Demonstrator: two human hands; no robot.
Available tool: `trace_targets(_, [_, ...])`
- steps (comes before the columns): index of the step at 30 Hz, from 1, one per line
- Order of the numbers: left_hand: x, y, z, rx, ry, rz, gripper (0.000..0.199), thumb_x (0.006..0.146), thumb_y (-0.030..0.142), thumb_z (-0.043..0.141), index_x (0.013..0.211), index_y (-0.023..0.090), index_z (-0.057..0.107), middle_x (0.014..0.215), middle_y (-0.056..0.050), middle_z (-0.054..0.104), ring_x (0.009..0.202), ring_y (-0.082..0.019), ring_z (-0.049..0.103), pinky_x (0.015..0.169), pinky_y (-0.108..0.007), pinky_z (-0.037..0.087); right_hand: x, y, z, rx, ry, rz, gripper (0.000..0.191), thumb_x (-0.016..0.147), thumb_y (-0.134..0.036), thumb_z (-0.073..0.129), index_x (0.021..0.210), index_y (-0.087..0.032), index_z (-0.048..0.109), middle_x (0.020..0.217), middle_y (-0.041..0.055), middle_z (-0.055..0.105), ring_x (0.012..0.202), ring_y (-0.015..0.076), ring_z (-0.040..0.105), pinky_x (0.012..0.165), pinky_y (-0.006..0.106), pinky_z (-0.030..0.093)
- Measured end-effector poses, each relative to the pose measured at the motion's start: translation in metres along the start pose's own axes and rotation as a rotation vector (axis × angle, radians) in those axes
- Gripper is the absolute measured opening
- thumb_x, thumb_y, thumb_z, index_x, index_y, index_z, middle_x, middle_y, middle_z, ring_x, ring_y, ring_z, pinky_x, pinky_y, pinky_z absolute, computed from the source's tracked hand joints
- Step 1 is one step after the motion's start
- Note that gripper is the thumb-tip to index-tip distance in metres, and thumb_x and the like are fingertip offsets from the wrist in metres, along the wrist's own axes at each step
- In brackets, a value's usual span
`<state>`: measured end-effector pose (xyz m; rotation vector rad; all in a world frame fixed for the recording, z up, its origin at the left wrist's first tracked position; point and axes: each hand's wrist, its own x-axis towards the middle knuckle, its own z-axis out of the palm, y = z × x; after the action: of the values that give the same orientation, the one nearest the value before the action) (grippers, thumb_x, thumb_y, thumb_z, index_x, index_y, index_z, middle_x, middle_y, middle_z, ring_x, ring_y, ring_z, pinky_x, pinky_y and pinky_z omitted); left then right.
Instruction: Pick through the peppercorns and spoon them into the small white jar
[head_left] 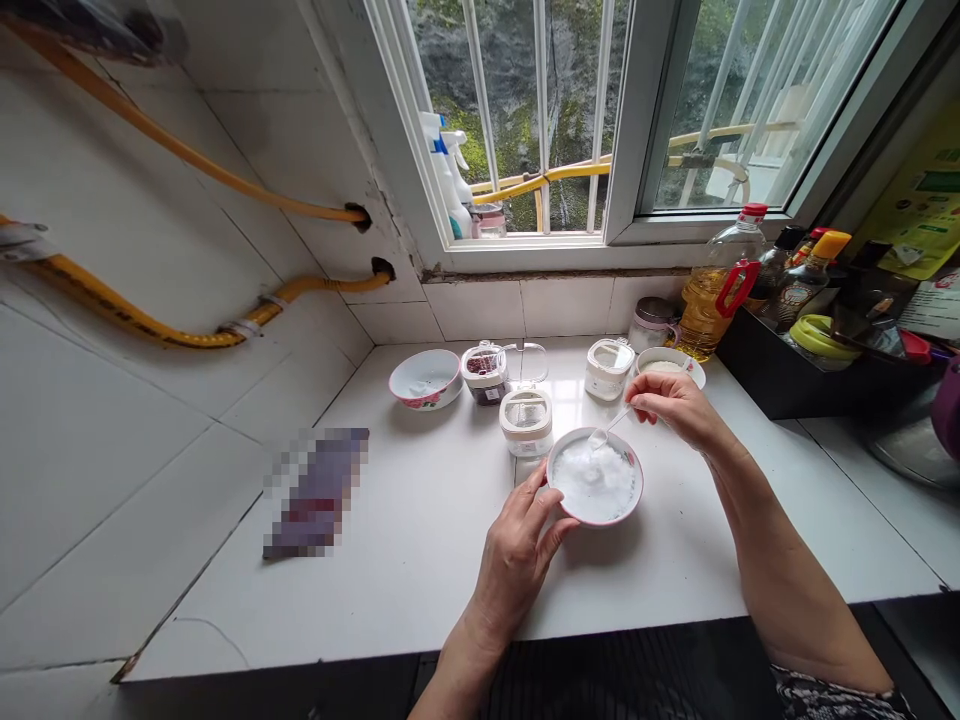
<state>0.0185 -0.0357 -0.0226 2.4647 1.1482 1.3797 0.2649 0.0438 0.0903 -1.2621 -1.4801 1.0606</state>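
A bowl of white grains (595, 482) stands on the white counter. My left hand (523, 540) holds its left rim, fingers outside and thumb at the front edge. Above the bowl's back right side, my right hand (666, 400) pinches the handle of a small clear spoon (609, 428), whose tip reaches the grains. Just behind the bowl is a lidded clear jar (526, 422). Another lidded jar (608, 368) stands farther back, near my right hand. Partly hidden behind that hand is a second bowl (694, 372) with pale contents.
At the back left sit a floral bowl (425, 380) and an open jar (485, 372) of dark red contents. An oil bottle (712, 285), a dark-lidded jar (652, 325) and a black box of bottles (780, 370) stand at the right. A pixelated patch (319, 495) covers something at the left.
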Motion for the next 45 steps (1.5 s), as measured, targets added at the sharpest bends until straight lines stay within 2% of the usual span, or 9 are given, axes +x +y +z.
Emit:
trace_targets(5, [0.001, 0.001, -0.001, -0.004, -0.007, 0.002, 0.015, 0.101, 0.031, 0.053, 0.112, 0.022, 0.058, 0.132, -0.016, 0.063, 0.125, -0.026, 0.062, 0.095, -0.037, 0.059, 0.007, 0.005, 0.004, 0.181, 0.035, 0.086, 0.012, 0.057, -0.026, 0.07, 0.061, -0.016, 0.065, 0.049, -0.0011, 0.058, 0.048, 0.0102, 0.047, 0.049, 0.025, 0.034])
trace_targets(10, [0.002, 0.001, -0.002, -0.005, -0.012, -0.002, 0.014, 0.101, 0.03, 0.053, 0.11, 0.021, 0.058, 0.132, -0.017, 0.063, 0.125, -0.026, 0.062, 0.095, -0.037, 0.059, 0.009, 0.01, 0.032, 0.31, 0.072, 0.049, 0.024, 0.059, -0.034, 0.079, 0.072, -0.017, 0.068, 0.057, 0.0011, 0.066, 0.053, 0.0121, 0.054, 0.053, 0.026, 0.042])
trace_targets(14, [0.002, 0.002, -0.002, -0.004, -0.01, -0.001, 0.015, 0.1, 0.029, 0.054, 0.111, 0.021, 0.058, 0.133, -0.017, 0.062, 0.125, -0.026, 0.062, 0.096, -0.037, 0.058, 0.004, 0.016, 0.061, 0.264, 0.113, -0.117, 0.028, 0.072, -0.043, 0.076, 0.082, -0.018, 0.067, 0.07, 0.0033, 0.072, 0.06, 0.015, 0.062, 0.062, 0.03, 0.052])
trace_targets(17, [0.002, 0.003, -0.003, -0.004, -0.014, -0.004, 0.015, 0.1, 0.029, 0.054, 0.112, 0.02, 0.058, 0.134, -0.017, 0.062, 0.125, -0.026, 0.062, 0.096, -0.037, 0.058, 0.0, 0.02, 0.074, 0.029, 0.122, -0.318, 0.016, 0.087, -0.036, 0.064, 0.089, -0.02, 0.069, 0.081, 0.0052, 0.073, 0.072, 0.0183, 0.068, 0.069, 0.033, 0.055])
trace_targets(20, [0.003, 0.003, -0.003, -0.004, -0.016, -0.012, 0.015, 0.101, 0.03, 0.053, 0.111, 0.021, 0.057, 0.134, -0.017, 0.062, 0.123, -0.026, 0.063, 0.096, -0.036, 0.058, -0.002, 0.021, 0.075, -0.308, 0.079, -0.561, 0.018, 0.093, -0.023, 0.053, 0.089, -0.022, 0.071, 0.083, 0.0066, 0.074, 0.077, 0.02, 0.068, 0.077, 0.036, 0.053])
trace_targets(23, [0.002, 0.003, -0.002, -0.001, -0.015, -0.015, 0.014, 0.101, 0.03, 0.053, 0.111, 0.021, 0.057, 0.134, -0.017, 0.061, 0.122, -0.026, 0.064, 0.095, -0.036, 0.058, -0.003, 0.017, 0.068, -0.431, 0.048, -0.68, 0.023, 0.094, -0.02, 0.049, 0.087, -0.022, 0.071, 0.084, 0.0076, 0.076, 0.078, 0.0206, 0.068, 0.081, 0.037, 0.052])
trace_targets(30, [0.002, 0.002, -0.002, -0.001, -0.012, -0.009, 0.014, 0.099, 0.029, 0.056, 0.111, 0.022, 0.058, 0.134, -0.016, 0.062, 0.125, -0.027, 0.062, 0.096, -0.038, 0.058, -0.007, 0.001, 0.026, -0.284, 0.229, -0.421, 0.008, 0.079, -0.021, 0.058, 0.078, -0.02, 0.066, 0.068, 0.0015, 0.065, 0.065, 0.017, 0.059, 0.065, 0.031, 0.048])
trace_targets(34, [0.002, 0.002, -0.003, 0.007, -0.013, 0.002, 0.015, 0.1, 0.029, 0.054, 0.112, 0.021, 0.057, 0.133, -0.016, 0.063, 0.126, -0.027, 0.062, 0.096, -0.038, 0.059, -0.008, -0.004, 0.009, -0.262, 0.183, -0.329, 0.009, 0.069, -0.023, 0.055, 0.064, -0.019, 0.061, 0.058, -0.0007, 0.055, 0.054, 0.0132, 0.047, 0.052, 0.027, 0.036])
trace_targets(45, [0.001, 0.0, -0.001, 0.017, -0.012, 0.002, 0.015, 0.101, 0.03, 0.053, 0.112, 0.021, 0.057, 0.132, -0.017, 0.063, 0.126, -0.026, 0.062, 0.096, -0.038, 0.059, -0.016, -0.011, 0.025, -0.337, 0.007, -0.265, 0.009, 0.064, -0.019, 0.049, 0.058, -0.019, 0.057, 0.051, -0.0025, 0.05, 0.051, 0.0104, 0.039, 0.049, 0.025, 0.029])
